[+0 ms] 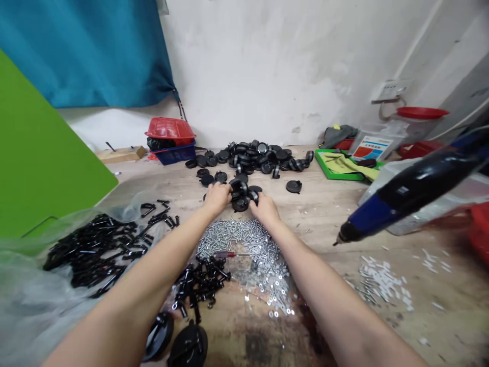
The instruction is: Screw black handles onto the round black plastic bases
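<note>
My left hand (pixel 217 199) and my right hand (pixel 265 210) meet over a small cluster of black caster wheels (pixel 240 192) on the wooden bench (pixel 324 229), with fingers of both hands gripping them. A larger heap of black caster wheels (pixel 248 159) lies just beyond. Below my wrists spread silver screws (pixel 229 237) and small washers (pixel 275 291). A red-handled screwdriver (pixel 225 254) lies among them. Black metal brackets (pixel 200 283) sit near my left forearm, which hides part of them.
A blue electric screwdriver (pixel 412 191) hangs at right, tip down. More black brackets (pixel 95 250) lie on clear plastic sheeting at left. A red basket (pixel 170 128) sits on a blue crate at the back. A green tray (pixel 338 165) holds cloth against the white wall.
</note>
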Demonstrator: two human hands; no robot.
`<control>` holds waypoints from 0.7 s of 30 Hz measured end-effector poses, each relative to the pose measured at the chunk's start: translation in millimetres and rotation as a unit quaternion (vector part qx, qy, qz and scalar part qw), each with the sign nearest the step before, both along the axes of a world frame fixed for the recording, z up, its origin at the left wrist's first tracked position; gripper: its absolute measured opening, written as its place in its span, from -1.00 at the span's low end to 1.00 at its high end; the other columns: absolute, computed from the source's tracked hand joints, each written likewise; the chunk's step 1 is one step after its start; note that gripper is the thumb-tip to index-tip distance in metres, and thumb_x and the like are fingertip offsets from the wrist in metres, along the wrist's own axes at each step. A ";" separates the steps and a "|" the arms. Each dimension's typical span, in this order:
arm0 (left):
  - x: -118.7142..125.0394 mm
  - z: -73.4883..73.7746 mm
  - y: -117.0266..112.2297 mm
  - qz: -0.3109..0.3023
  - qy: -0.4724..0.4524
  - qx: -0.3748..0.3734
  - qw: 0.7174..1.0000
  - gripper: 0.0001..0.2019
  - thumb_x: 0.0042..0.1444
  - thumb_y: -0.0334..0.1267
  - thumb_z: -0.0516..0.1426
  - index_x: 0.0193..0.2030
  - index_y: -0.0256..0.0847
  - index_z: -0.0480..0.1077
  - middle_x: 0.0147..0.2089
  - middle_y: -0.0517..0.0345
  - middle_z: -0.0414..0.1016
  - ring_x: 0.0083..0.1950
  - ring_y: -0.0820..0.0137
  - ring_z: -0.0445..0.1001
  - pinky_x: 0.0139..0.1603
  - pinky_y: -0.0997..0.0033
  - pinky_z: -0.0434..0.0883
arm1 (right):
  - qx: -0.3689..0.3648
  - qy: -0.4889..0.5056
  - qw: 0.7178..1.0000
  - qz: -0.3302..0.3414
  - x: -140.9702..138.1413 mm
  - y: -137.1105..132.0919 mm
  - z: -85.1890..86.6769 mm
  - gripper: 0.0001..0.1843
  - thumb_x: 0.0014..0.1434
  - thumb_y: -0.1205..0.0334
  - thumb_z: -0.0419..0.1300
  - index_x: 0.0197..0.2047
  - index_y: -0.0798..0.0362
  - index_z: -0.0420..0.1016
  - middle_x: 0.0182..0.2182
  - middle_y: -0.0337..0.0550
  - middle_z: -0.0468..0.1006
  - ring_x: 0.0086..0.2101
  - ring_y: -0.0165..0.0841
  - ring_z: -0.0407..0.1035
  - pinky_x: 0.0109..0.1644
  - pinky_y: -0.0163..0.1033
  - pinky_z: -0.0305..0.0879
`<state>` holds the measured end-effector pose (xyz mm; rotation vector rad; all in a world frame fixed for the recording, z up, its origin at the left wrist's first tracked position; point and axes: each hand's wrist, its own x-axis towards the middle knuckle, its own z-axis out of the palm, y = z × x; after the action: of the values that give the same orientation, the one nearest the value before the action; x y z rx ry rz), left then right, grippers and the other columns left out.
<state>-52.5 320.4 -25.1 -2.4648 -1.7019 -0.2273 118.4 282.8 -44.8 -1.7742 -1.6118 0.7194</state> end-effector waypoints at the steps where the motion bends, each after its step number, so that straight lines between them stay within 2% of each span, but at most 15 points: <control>1: 0.9 -0.2 -1.0 -0.004 -0.003 -0.002 1.000 -0.67 0.20 -0.18 0.10 0.08 -0.24 0.31 0.08 -0.02 0.38 -0.01 0.26 0.43 -0.05 0.09 0.44 | -0.007 0.035 0.999 -0.008 2.4 -1.6 4.3 -0.65 0.24 0.14 0.12 0.06 0.10 0.33 0.01 -0.05 0.40 -0.08 -0.26 0.38 -0.04 -0.03 0.38; 5: 11.4 -3.1 -7.6 -0.017 -0.030 -0.007 0.999 -0.67 0.20 -0.18 0.10 0.08 -0.24 0.31 0.07 -0.02 0.38 -0.01 0.25 0.43 -0.05 0.09 0.44 | -0.041 0.188 0.981 -0.004 11.3 -20.8 22.5 -0.65 0.26 0.14 0.10 0.06 0.10 0.32 -0.04 -0.06 0.43 -0.14 -0.29 0.41 -0.10 -0.08 0.42; 8: 19.4 0.7 -11.6 -0.013 -0.073 -0.005 0.997 -0.67 0.20 -0.18 0.10 0.08 -0.24 0.31 0.07 -0.02 0.38 -0.01 0.26 0.44 -0.05 0.09 0.44 | -0.048 0.276 0.959 0.036 17.5 -43.6 36.1 -0.67 0.33 0.21 -0.08 0.09 0.13 0.26 -0.25 -0.10 0.54 -0.34 -0.36 0.47 -0.27 -0.15 0.47; 10: 21.5 10.0 -16.3 -0.008 -0.108 -0.006 0.994 -0.67 0.20 -0.18 0.10 0.07 -0.24 0.31 0.08 -0.01 0.38 0.00 0.25 0.43 -0.04 0.08 0.43 | -0.043 0.316 0.946 0.061 21.1 -58.8 44.5 -0.65 0.31 0.25 -0.17 0.05 0.15 0.27 -0.38 -0.13 0.56 -0.46 -0.38 0.47 -0.35 -0.19 0.47; 13: 19.2 31.4 -37.5 0.005 -0.166 -0.021 0.986 -0.64 0.22 -0.22 0.06 0.12 -0.31 0.26 0.05 -0.11 0.41 0.01 0.21 0.43 -0.01 0.06 0.41 | -0.034 0.348 0.933 0.083 26.5 -84.0 53.8 -0.65 0.28 0.24 -0.17 -0.01 0.15 0.33 -0.43 -0.13 0.55 -0.52 -0.39 0.45 -0.42 -0.26 0.42; 16: 12.1 51.5 -85.2 -0.006 -0.219 -0.082 0.972 -0.61 0.26 -0.24 -0.04 0.18 -0.35 0.20 -0.05 -0.11 0.50 -0.12 0.28 0.50 -0.13 0.23 0.46 | -0.034 0.350 0.931 0.094 35.7 -122.2 55.4 -0.66 0.25 0.18 -0.08 -0.04 0.11 0.40 -0.37 -0.12 0.56 -0.53 -0.40 0.42 -0.48 -0.29 0.35; 18: 6.5 59.4 -129.2 -0.023 -0.242 -0.134 0.961 -0.62 0.26 -0.17 -0.06 0.15 -0.26 0.27 -0.06 0.00 0.54 -0.20 0.32 0.53 -0.20 0.30 0.48 | -0.033 0.322 0.940 0.105 45.5 -156.5 51.9 -0.70 0.21 0.18 0.02 -0.09 0.06 0.48 -0.30 -0.12 0.57 -0.42 -0.36 0.45 -0.38 -0.27 0.37; 20: 1.9 61.7 -175.6 -0.054 -0.278 -0.192 0.940 -0.64 0.22 -0.14 -0.03 0.08 -0.19 0.37 -0.01 0.04 0.53 -0.11 0.27 0.52 -0.06 0.22 0.45 | -0.018 0.235 0.962 0.139 56.3 -193.2 45.5 -0.75 0.20 0.20 0.06 -0.14 0.00 0.52 -0.23 -0.15 0.58 -0.22 -0.31 0.45 -0.16 -0.21 0.36; 21: 0.3 60.7 -197.4 -0.073 -0.288 -0.222 0.929 -0.65 0.20 -0.14 -0.01 0.06 -0.15 0.40 0.03 0.05 0.53 -0.02 0.23 0.49 0.02 0.17 0.40 | -0.017 0.182 0.970 0.162 60.9 -210.5 41.4 -0.74 0.23 0.19 0.03 -0.14 -0.02 0.53 -0.24 -0.16 0.59 -0.19 -0.30 0.45 -0.10 -0.18 0.35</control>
<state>-52.3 122.9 35.6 -3.0874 -1.9507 -0.7191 179.3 72.3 -3.4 -1.3132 -1.6503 1.1544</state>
